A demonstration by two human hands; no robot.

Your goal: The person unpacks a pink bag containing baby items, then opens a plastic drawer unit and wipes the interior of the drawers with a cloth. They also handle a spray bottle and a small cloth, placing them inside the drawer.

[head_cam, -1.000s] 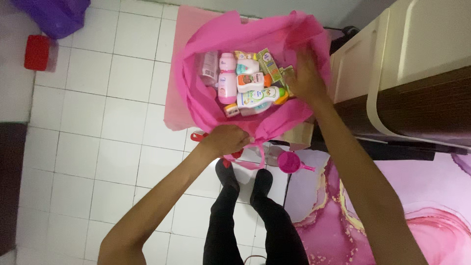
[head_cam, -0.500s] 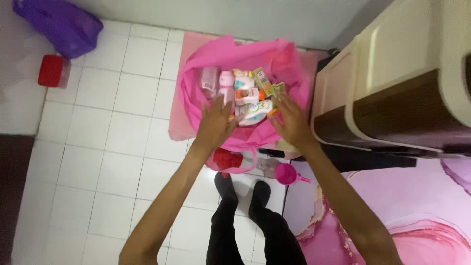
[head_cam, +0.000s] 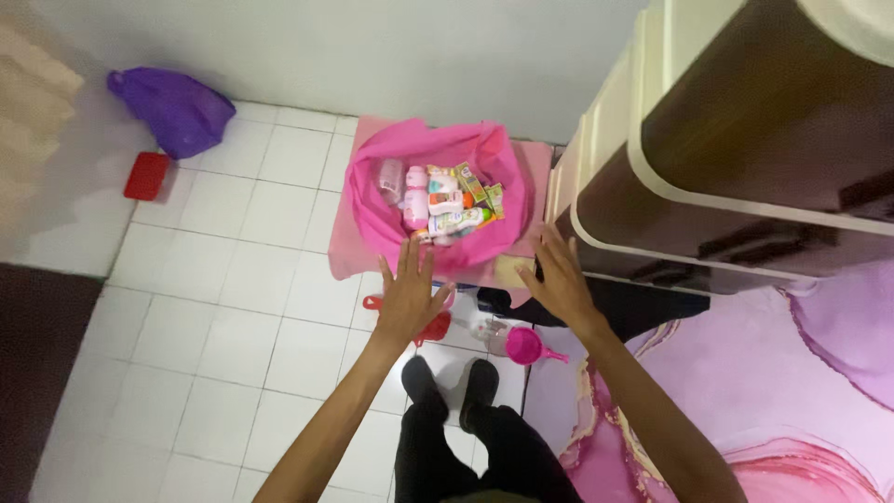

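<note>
Hovering w/ fingers spread, left hand point(head_cam: 410, 296) and right hand point(head_cam: 560, 277) held nothing, both just short of the pink bag point(head_cam: 436, 203)'s near rim; bag sat open on white tile floor point(head_cam: 233, 279) by a cabinet point(head_cam: 745, 149), bottles point(head_cam: 440, 200) inside; step looked like a pause btwn handling.

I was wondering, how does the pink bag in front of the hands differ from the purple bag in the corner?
The pink bag lies spread open, showing bottles and small boxes inside; the purple bag is bunched shut, its contents hidden. The pink bag sits on a pink mat by the cabinet, near the left hand and right hand; the purple bag sits far from both, against the wall. Both rest on the white tiled floor.
</note>
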